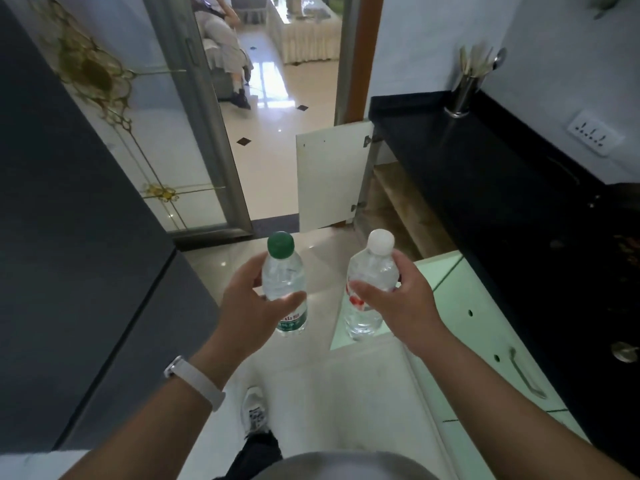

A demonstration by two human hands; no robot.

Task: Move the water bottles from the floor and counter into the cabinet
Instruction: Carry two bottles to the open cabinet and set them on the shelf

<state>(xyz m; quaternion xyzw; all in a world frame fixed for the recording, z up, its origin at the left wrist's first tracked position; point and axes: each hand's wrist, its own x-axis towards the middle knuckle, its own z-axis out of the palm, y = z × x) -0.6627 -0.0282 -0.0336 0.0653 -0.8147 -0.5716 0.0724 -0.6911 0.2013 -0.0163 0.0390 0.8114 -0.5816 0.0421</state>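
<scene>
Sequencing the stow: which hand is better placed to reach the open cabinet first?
Right hand, probably: its white-capped bottle is nearer the open cabinet; the left hand, with the green-capped bottle, is farther.

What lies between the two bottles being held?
Nothing; in the head view, the gap between the green-capped bottle in the left hand and the white-capped bottle in the right hand shows only floor below.

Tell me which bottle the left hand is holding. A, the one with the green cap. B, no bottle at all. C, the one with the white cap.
A: the left hand grips the green-capped bottle, while the right hand holds the white-capped bottle.
</scene>
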